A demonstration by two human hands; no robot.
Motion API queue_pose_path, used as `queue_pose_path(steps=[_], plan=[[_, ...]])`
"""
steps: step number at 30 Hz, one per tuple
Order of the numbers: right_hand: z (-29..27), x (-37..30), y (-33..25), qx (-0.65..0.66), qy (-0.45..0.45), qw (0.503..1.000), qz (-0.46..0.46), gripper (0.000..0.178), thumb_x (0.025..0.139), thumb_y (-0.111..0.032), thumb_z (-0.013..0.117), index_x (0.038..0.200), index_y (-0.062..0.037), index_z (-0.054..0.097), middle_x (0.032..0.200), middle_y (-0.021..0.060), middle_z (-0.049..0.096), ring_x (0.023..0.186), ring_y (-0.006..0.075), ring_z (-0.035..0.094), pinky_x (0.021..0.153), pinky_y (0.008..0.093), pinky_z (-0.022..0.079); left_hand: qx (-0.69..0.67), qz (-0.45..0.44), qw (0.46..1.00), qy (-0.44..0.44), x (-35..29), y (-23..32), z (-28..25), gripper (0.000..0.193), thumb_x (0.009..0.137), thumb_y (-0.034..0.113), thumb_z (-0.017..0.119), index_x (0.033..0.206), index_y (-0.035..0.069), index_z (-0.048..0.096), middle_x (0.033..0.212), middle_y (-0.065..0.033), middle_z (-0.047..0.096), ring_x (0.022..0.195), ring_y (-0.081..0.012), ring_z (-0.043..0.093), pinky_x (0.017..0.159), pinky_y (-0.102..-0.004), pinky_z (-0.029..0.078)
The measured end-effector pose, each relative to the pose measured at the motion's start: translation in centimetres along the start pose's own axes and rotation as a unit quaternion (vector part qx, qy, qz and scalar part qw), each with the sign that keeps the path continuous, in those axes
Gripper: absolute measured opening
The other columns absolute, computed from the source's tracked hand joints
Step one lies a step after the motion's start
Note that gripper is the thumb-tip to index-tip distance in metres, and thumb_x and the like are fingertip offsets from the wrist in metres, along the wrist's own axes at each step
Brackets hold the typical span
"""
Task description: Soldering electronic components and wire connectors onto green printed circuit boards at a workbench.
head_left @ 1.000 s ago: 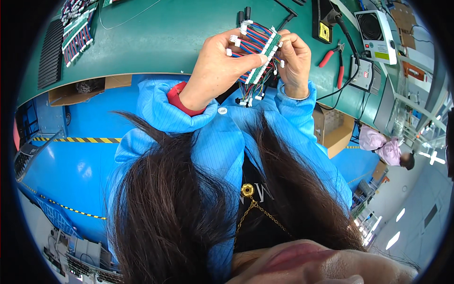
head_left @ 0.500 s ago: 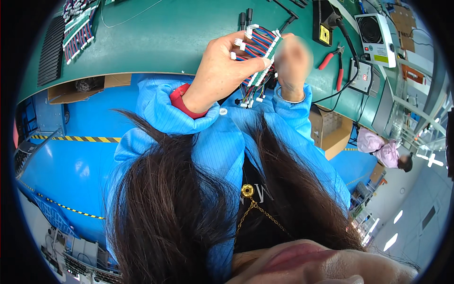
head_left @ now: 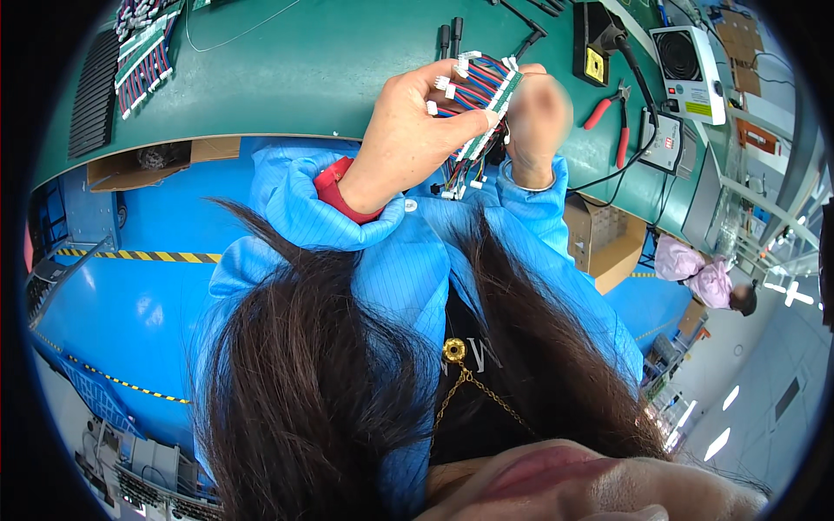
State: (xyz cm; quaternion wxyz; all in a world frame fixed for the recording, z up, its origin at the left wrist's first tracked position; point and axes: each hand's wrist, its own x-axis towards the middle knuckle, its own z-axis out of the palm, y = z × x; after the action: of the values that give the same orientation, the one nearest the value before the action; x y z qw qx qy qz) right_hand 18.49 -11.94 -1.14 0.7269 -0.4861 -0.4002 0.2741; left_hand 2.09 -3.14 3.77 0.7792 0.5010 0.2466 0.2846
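Observation:
My left hand is closed on a narrow green-and-white circuit board strip, its thumb pressed on the front face. Several red, blue and black cables with white plugs run from the strip over my left fingers. More thin coloured wires with small plugs hang below, near my chest. My right hand is curled at the strip's right side. A blur covers much of it, and what its fingers grip is hidden. Both hands are over the front edge of the green table.
Red-handled cutters lie right of my hands, near a soldering iron stand, a small fan unit and a grey control box. More wired strips lie at far left beside a black ribbed tray. Black-tipped cables lie beyond my hands.
The board strip and both hands have shifted very slightly, with a small tilt of the strip. The hold of my left hand on it is the same.

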Motion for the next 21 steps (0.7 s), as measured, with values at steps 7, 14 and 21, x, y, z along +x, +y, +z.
queue_pose_path(steps=[7,14,21], plan=[[0.6,0.2,-0.6,-0.041,0.017,0.999,-0.009,0.004,0.093,-0.003,0.064,0.093,0.0003,0.064,0.092,0.0043,0.057,0.076,0.0103,0.046,0.069,0.0207,0.037,0.082,0.07,0.994,-0.027,0.2,-0.3,-0.3,0.035,0.079,-0.002,0.073,0.113,0.0,0.066,0.091,-0.0075,0.072,0.074,-0.0098,0.066,0.066,-0.0194,0.054],[1.0,0.5,-1.0,-0.08,-0.001,0.997,0.017,0.005,0.092,-0.003,0.065,0.093,0.0017,0.066,0.092,0.004,0.058,0.078,0.0111,0.048,0.071,0.021,0.039,0.037,0.057,0.998,-0.004,0.4,-0.7,-0.8,0.03,0.075,0.0,0.071,0.105,-0.001,0.067,0.085,-0.007,0.071,0.068,-0.0113,0.062,0.059,-0.021,0.051],[0.8,1.6,-1.5,-0.126,-0.081,0.984,0.096,0.007,0.094,-0.003,0.063,0.09,0.0024,0.066,0.096,0.0054,0.057,0.084,0.012,0.049,0.074,0.0212,0.038,-0.031,-0.011,0.999,0.025,0.4,-1.5,-1.9,0.029,0.076,-0.002,0.072,0.105,-0.001,0.068,0.085,-0.0068,0.072,0.068,-0.0104,0.064,0.06,-0.0207,0.052]])
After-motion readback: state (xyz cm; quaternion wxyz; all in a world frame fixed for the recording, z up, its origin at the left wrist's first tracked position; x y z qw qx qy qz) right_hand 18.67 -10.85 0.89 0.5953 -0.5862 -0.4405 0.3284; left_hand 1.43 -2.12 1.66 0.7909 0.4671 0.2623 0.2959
